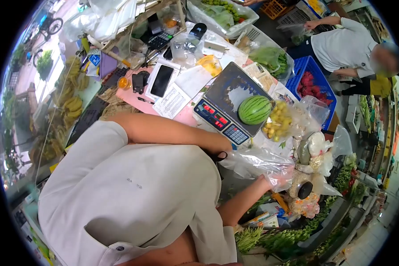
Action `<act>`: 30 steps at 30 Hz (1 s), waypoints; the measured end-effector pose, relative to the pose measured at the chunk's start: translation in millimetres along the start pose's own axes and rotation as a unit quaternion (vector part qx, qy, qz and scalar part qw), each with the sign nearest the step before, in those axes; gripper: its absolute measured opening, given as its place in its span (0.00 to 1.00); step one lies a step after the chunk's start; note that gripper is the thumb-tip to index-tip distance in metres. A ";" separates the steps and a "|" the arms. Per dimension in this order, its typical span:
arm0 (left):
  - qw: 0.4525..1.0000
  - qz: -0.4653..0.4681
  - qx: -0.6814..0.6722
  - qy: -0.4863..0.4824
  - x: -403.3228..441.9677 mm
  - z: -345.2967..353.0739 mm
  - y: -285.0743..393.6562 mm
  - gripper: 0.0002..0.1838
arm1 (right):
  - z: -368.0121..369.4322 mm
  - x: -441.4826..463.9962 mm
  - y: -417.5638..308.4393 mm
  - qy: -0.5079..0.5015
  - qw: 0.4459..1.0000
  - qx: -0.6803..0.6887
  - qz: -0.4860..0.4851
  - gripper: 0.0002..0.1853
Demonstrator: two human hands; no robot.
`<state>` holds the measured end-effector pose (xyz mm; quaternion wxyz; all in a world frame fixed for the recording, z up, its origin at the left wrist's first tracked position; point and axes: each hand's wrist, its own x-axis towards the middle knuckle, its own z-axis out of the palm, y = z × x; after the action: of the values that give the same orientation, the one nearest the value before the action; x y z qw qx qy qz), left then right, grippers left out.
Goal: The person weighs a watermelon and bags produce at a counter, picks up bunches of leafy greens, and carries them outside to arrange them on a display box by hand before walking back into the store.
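Note:
A clear plastic bag (252, 163) stretches between my two hands. My left hand (226, 147) is at the bag's left end, beside the scale's front corner; its fingers are mostly hidden, with a black loop next to it. My right hand (280, 176) grips the bag's other end, seen blurrily through the plastic. Beyond the bag, a striped green watermelon (254, 110) rests on the weighing plate of a digital scale (221, 91), whose display shows red digits. A bag of yellow-green round fruit (277, 120) lies right of the melon.
A phone (162, 81) and papers (172, 102) lie left of the scale. Bagged goods and a dark-lidded jar (305, 190) stand on the right. Behind are bagged greens (270, 60) and a blue crate (326, 84) of red fruit. Another person (341, 46) stands at the upper right.

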<state>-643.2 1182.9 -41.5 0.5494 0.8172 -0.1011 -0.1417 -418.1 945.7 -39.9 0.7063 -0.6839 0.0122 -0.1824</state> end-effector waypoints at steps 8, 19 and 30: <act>0.839 -0.397 -0.372 0.032 -3.7 -20.7 -19.2 0.38 | 107.1 -1.7 -61.1 -0.336 0.912 -0.200 0.125 0.24; 0.519 -0.259 -0.782 0.229 -2.8 -67.8 -62.0 0.51 | 251.0 -33.0 41.0 -0.507 0.719 -0.473 0.036 0.49; 0.557 -0.283 -0.761 0.175 74.3 -53.3 -91.3 0.42 | 196.9 -19.3 94.7 -0.510 0.830 -0.186 0.123 0.34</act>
<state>-554.2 1239.7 -116.1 0.9053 0.0910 0.3791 -0.1686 -360.8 1140.1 -123.6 0.4878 -0.7911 -0.2323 0.2868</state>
